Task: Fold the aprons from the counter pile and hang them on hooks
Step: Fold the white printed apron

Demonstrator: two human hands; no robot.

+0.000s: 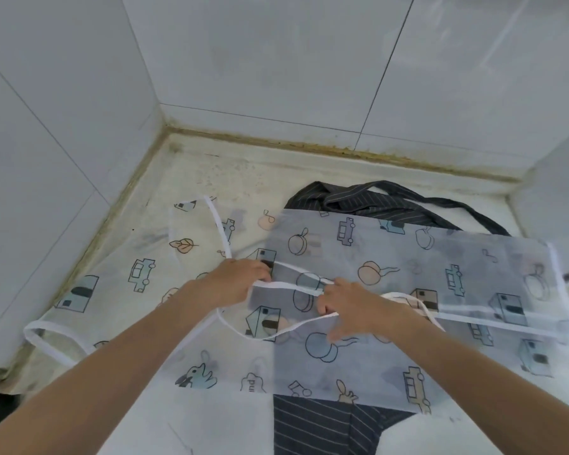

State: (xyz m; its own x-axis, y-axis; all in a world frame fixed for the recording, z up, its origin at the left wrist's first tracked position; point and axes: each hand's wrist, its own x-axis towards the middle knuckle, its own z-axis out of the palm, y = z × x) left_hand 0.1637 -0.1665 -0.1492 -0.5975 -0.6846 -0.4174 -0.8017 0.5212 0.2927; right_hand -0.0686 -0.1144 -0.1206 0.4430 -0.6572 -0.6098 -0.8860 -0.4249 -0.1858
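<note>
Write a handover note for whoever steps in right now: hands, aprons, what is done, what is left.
Left hand: grips the white edge strap of the printed apron.
Right hand: fingers curled on the same apron's white trim, near the middle.
Printed apron: sheer, spread on the counter in the tiled corner, its right part lying over the striped apron.
Striped apron: dark, bunched under the printed one, showing at the far and near edges.
Done: printed apron partly folded at most.
Left: finish this fold, fold the striped apron, hang both. No hooks in view.
</note>
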